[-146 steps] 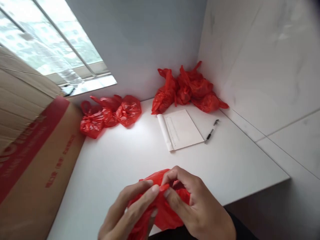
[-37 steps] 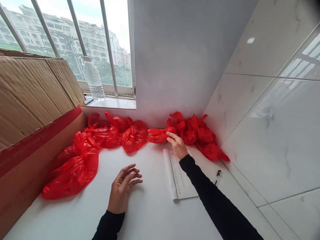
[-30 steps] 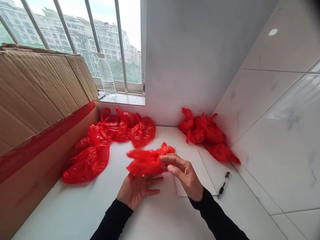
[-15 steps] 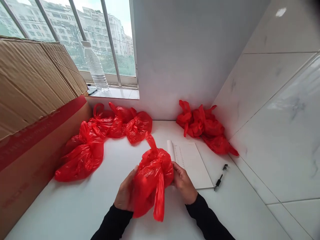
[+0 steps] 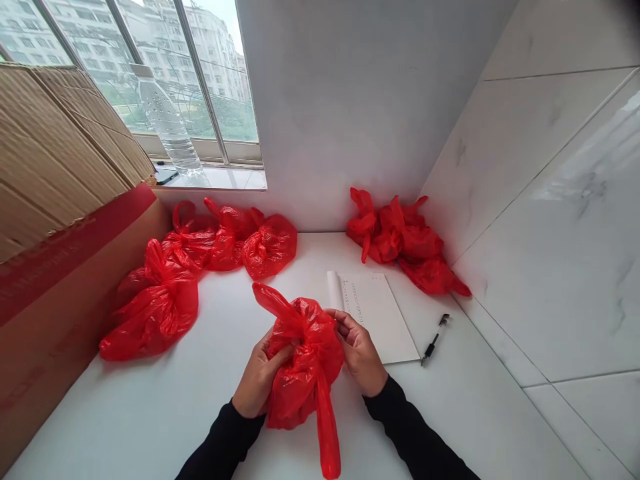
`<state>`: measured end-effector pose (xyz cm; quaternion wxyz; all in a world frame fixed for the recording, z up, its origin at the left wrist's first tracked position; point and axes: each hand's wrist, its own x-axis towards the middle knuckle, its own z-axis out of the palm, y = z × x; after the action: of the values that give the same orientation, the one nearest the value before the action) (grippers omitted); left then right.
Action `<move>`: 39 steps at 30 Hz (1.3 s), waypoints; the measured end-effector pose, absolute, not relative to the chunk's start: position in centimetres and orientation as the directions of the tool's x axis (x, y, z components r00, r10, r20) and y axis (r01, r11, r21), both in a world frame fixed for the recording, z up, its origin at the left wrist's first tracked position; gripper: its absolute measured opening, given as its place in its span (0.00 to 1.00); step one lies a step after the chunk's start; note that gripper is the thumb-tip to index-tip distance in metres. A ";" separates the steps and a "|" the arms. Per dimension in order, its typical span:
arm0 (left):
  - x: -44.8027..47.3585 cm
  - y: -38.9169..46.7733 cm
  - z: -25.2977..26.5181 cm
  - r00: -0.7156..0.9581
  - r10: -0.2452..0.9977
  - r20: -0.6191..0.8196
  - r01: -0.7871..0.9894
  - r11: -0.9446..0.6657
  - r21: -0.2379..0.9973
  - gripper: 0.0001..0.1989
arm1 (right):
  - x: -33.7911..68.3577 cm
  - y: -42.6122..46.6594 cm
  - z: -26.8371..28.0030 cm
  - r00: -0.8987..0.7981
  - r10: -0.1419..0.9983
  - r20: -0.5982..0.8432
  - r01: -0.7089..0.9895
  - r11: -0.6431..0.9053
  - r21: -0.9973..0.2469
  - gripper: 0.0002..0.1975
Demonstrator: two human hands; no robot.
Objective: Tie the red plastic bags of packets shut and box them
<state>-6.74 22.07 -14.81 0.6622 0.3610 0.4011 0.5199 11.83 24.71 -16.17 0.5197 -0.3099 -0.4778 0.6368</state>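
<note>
Red plas. bag (image 5: 295,393) btwn both hands (image 5: 254,381) (image 5: 362,358)

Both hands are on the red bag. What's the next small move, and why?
I'd probably steady the red plastic bag with the left hand and bring the right hand to the gathered knot. The bag looks tied there: an upper end and a lower end stick out from it, and the right hand is only at the bag's side.

Writing on the cardboard box (image 5: 75,267) and notebook (image 5: 383,317) is unreadable
</note>
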 end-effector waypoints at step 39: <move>-6.2 22.2 -15.6 -0.070 0.990 -0.122 -0.339 0.092 0.936 0.13 | 11.9 23.6 -14.3 -0.392 0.911 0.129 -0.213 0.047 -0.976 0.23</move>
<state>-6.25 22.22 -15.62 0.5812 0.3566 0.4562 0.5717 11.89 23.59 -14.30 0.4555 -0.3104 -0.5621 0.6166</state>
